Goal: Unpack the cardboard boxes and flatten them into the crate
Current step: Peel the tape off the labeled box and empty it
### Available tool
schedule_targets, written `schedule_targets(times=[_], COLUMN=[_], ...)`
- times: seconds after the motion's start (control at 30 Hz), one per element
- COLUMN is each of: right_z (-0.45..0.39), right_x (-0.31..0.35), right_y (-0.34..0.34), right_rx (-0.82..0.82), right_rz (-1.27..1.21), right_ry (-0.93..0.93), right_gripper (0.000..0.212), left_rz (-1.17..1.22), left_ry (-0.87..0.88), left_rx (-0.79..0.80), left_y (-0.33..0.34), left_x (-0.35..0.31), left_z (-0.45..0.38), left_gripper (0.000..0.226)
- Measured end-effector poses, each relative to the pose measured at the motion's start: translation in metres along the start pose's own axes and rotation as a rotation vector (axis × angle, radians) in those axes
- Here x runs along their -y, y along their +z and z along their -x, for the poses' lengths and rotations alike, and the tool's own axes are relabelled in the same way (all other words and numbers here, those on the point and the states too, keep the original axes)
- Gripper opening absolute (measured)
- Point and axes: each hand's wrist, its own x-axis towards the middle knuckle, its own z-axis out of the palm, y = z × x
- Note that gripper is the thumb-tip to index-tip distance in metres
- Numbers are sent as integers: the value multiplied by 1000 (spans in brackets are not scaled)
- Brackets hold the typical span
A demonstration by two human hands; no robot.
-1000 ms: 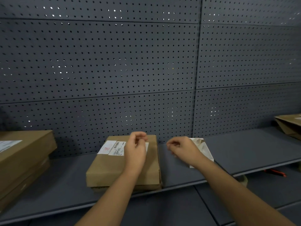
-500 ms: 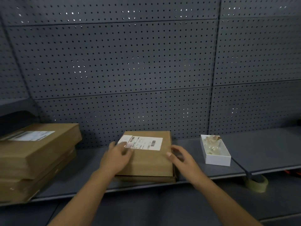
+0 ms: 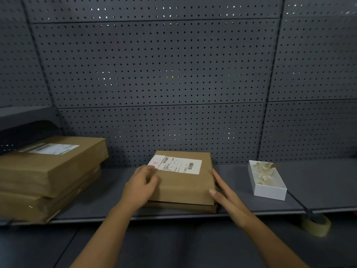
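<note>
Stacked brown cardboard boxes (image 3: 52,171) are seen at the far left of the grey metal shelf (image 3: 241,207), two of them, the upper one bearing a white label and lying slightly askew on the lower. Well to their right, at the middle of the shelf, a flat brown cardboard parcel with a white shipping label (image 3: 183,180) is found directly ahead of both hands, resting on what looks like a second flat carton, though only its edge shows. Its long axis runs away from the person, toward the perforated grey back panel (image 3: 154,74). The left hand (image 3: 141,184) is laid on the parcel's left edge with fingers curled over it, seemingly gripping. The right hand (image 3: 224,192) is pressed against the right edge with fingers straight, the thumb touching the near right corner. Neither hand is nearer; the parcel is bracketed evenly, so a two-handed lift toward the person is judged likely. Further right, apart from the parcel, one open white tray-like box holding crumpled clear wrapping (image 3: 267,180) is seen. Below the shelf edge at the far right, one roll of beige tape (image 3: 316,225) is visible. No crate is in view.
</note>
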Motion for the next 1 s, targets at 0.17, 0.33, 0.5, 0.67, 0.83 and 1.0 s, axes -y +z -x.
schedule_targets(times=[0.17, 0.33, 0.5, 0.67, 0.83, 1.0], right_z=[2, -1, -4, -6, -8, -9], right_x=[-8, -11, -10, -5, 0, -3], right_y=[-6, -7, -12, -10, -4, 7], right_rx=[26, 54, 81, 73, -10, -112], right_rz=[58, 40, -4, 5, -28, 81], right_ry=[-50, -48, -28, -46, -64, -59], right_gripper=[83, 84, 87, 93, 90, 102], left_rz=[558, 620, 687, 816, 820, 621], left_ry=[-43, -34, 9, 13, 27, 10], left_rx=[96, 138, 160, 157, 66, -24], left_y=[-8, -6, -2, 2, 2, 20], left_x=[22, 29, 37, 52, 41, 24], left_z=[33, 36, 35, 38, 44, 42], left_gripper=[32, 57, 82, 101, 75, 68])
